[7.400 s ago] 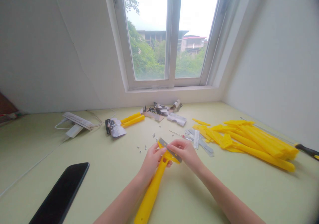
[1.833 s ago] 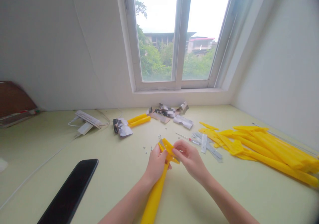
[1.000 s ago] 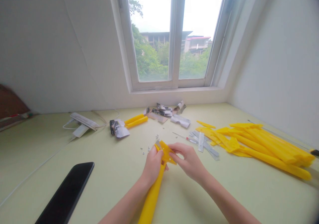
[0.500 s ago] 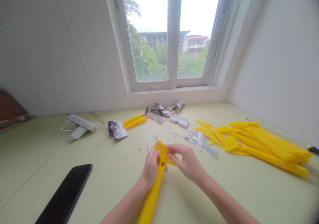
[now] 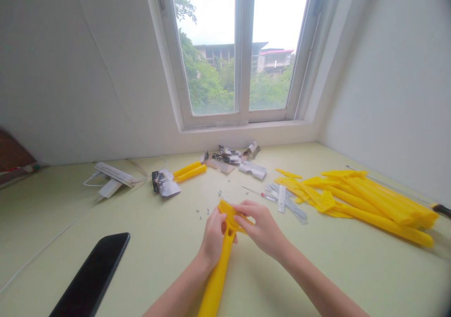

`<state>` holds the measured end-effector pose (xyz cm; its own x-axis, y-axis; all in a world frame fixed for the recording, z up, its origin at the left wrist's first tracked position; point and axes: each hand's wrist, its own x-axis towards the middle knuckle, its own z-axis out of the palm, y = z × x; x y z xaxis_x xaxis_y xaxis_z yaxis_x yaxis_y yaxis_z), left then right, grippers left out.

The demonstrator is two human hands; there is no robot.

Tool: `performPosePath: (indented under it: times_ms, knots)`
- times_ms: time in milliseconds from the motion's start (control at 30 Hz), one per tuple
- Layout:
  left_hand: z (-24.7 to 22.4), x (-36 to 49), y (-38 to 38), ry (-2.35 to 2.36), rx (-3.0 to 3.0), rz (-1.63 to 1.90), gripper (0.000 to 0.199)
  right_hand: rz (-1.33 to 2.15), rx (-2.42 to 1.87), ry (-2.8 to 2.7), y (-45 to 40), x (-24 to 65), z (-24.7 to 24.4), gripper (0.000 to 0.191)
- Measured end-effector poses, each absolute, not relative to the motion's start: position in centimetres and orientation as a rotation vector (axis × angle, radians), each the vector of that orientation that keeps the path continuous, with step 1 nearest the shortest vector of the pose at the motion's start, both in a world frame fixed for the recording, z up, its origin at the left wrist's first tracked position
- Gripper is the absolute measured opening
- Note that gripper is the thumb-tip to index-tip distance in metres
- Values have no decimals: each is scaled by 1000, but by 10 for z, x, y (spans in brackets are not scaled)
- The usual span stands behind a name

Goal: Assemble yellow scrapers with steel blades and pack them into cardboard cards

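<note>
My left hand (image 5: 213, 235) is wrapped round the top of a yellow plastic tube (image 5: 217, 279) that has a slot near its upper end. My right hand (image 5: 259, 225) pinches a flat yellow plastic piece (image 5: 227, 210) lying against that end; its fingertips cover part of the piece. The tube slants down toward the bottom edge of the view. Just beyond my hands, several small screws (image 5: 220, 194) are scattered on the table. Whether the flat piece is fixed to the tube I cannot tell.
A black phone (image 5: 93, 274) lies at left, near a white power strip (image 5: 113, 173). Behind are two yellow handles (image 5: 190, 171) and torn packaging (image 5: 223, 162). At right lie a screwdriver (image 5: 259, 193), grey metal strips (image 5: 289, 202) and a pile of yellow plastic parts (image 5: 369, 199).
The flat yellow piece has turned slightly against the tube's end, with its tip shifting a little left. Both hands keep their grip and the view has moved slightly.
</note>
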<state>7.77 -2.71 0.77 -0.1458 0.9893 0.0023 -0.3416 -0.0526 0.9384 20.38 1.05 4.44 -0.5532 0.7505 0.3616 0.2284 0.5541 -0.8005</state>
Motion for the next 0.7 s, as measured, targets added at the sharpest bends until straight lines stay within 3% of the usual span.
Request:
performPosePath:
  times_ms: [433,700]
  knots:
    - [7,77,-26,1026,892,1513,14,996,-870,-1922,11,198,40,22]
    - [8,78,-25,1017,863,1522,13,1064,-840,-1854,12,198,43,9]
